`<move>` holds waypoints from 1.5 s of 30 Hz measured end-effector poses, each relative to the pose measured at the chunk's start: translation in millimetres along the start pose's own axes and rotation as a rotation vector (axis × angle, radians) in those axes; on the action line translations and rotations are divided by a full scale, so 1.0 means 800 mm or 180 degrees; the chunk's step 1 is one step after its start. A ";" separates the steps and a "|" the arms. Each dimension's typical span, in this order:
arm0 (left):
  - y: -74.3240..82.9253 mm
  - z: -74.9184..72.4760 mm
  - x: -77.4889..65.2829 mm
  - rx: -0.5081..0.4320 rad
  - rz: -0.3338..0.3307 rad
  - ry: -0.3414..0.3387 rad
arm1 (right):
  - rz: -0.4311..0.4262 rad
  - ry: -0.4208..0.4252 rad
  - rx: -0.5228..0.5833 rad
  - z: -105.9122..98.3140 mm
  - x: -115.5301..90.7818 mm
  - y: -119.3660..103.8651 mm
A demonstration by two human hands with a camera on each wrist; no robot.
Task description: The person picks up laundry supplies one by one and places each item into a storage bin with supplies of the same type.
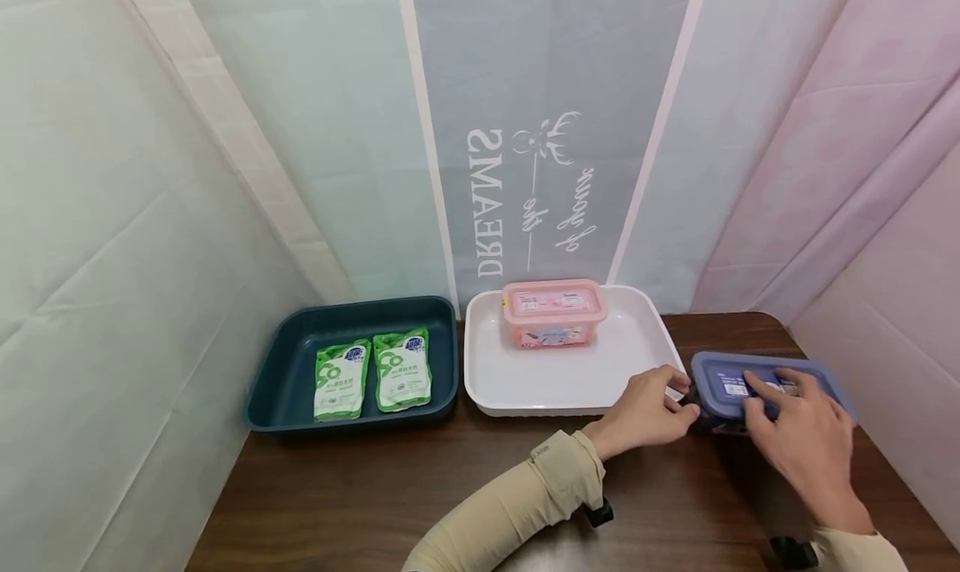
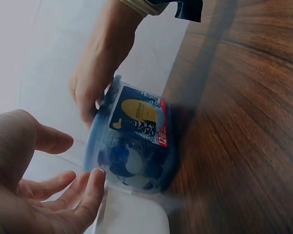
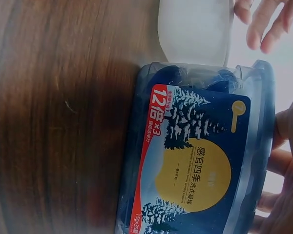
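Observation:
A clear tub of laundry capsules with a blue lid stands on the table at the right, beside the white tray. My right hand rests on its lid with fingers spread. The label on its side faces the right wrist view, and capsules show through the clear wall. Close to the tub's left end is my left hand, fingers loosely bent and holding nothing; whether a fingertip touches the tub I cannot tell. A similar tub with a pink lid sits in the white tray.
Left of the white tray stands a dark teal tray with two green-and-white pouches lying in it. Both trays are on a brown wooden table. Fabric hangings close off the back and both sides.

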State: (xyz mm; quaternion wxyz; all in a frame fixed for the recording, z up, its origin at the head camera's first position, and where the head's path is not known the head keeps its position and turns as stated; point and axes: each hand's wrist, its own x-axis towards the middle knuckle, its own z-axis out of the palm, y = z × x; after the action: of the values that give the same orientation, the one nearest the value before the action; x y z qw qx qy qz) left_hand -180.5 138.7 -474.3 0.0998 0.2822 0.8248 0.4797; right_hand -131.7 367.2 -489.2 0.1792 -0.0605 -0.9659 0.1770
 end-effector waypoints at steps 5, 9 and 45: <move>0.001 0.004 -0.002 0.0028 -0.0025 -0.0031 | 0.0013 0.0025 -0.0027 0.000 -0.009 -0.004; 0.005 0.008 -0.006 0.0058 -0.0053 -0.0045 | 0.0035 0.0033 -0.0071 -0.002 -0.016 -0.005; 0.015 0.031 -0.018 0.0680 -0.0208 0.0298 | -0.0055 0.0208 -0.0197 -0.018 -0.061 -0.029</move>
State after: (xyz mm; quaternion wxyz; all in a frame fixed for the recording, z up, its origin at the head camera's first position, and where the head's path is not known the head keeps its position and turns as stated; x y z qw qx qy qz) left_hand -153.1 153.6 -478.7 0.0461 0.2415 0.8837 0.3982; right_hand -82.2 341.5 -484.0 0.2103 -0.0635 -0.9650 0.1435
